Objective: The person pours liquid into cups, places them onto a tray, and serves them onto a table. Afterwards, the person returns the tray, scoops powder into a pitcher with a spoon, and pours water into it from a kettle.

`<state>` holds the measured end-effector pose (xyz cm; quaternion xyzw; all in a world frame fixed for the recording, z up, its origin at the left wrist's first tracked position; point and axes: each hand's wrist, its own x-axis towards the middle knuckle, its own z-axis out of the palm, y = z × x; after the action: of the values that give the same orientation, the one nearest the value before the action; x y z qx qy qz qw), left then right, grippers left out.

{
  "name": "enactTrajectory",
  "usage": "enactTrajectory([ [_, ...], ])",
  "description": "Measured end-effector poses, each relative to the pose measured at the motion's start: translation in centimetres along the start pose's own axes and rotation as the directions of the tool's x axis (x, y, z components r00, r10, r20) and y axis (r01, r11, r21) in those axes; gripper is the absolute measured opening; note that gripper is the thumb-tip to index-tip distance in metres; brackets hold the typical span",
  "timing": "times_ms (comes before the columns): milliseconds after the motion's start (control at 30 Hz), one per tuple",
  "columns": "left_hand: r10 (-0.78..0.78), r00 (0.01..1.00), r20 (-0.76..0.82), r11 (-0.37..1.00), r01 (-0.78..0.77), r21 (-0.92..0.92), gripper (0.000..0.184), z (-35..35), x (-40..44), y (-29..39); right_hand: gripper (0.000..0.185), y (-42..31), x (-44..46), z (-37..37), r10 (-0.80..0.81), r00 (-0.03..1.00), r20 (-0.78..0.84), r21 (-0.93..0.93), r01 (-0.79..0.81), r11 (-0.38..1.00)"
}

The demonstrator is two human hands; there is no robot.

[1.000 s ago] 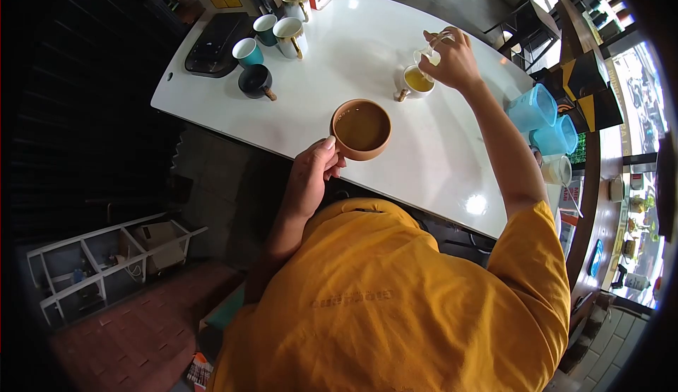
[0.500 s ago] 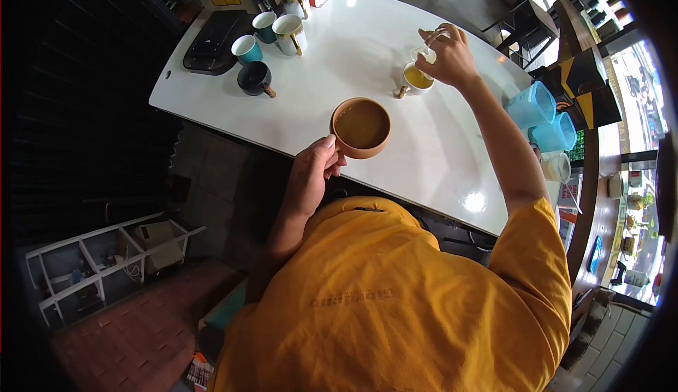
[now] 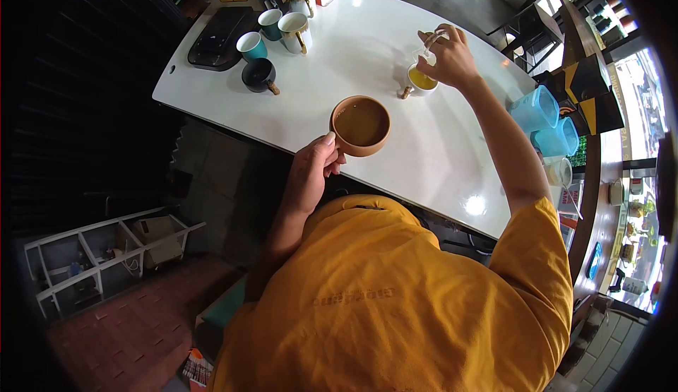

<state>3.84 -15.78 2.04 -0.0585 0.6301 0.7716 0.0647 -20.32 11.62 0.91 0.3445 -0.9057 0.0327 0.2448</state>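
My left hand (image 3: 316,168) is closed on a brown cup (image 3: 360,150), held upright at the table's near edge. Brownish liquid fills much of it. Farther out, my right hand (image 3: 449,56) has its fingers curled round a clear, see-through vessel (image 3: 425,54). Its exact kind is partly hidden by the fingers. Just below it stands a white cup (image 3: 421,91) with yellow liquid inside and a wood-coloured handle pointing toward me. I cannot tell whether the clear vessel touches the cup's rim.
On the white table (image 3: 353,53), a black cup (image 3: 258,74), a teal cup (image 3: 251,46) and several other cups stand at the left, near a flat black device (image 3: 224,37). Blue translucent containers (image 3: 534,108) line the right side. A white metal frame (image 3: 106,265) is low at the left.
The view has shifted slightly, so the tabletop things sit a little farther right. Both hands keep their holds, with no clear movement of either.
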Motion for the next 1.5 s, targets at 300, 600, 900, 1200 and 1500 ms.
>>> enactTrajectory([
  [300,0.006,1.0,0.003,0.999,-0.006,-0.035,0.037,0.3,0.5,-0.3,0.048,0.5,-0.3,-0.4,-0.124,0.992,0.01,-0.025,0.124,0.992],
  [600,0.009,1.0,0.008,0.999,-0.009,-0.053,0.038,0.7,0.8,-0.6,0.049,1.0,-0.4,-1.2,-0.119,0.99,-0.074,0.003,0.12,0.993],
  [900,0.008,0.999,0.036,1.0,-0.008,-0.014,0.038,0.9,1.1,-1.1,0.049,1.0,-0.5,-2.1,-0.119,0.985,-0.128,-0.018,0.118,0.993],
  [1200,0.021,0.993,0.114,1.0,-0.023,0.019,0.042,0.7,3.0,-2.5,0.044,2.2,-2.1,-0.9,0.178,0.894,-0.411,0.103,-0.149,0.984],
  [1500,0.008,0.987,0.158,0.997,-0.019,0.069,0.043,-1.0,9.2,-6.9,0.038,-0.6,-8.1,-4.9,0.797,0.503,-0.333,0.508,-0.616,0.602],
])
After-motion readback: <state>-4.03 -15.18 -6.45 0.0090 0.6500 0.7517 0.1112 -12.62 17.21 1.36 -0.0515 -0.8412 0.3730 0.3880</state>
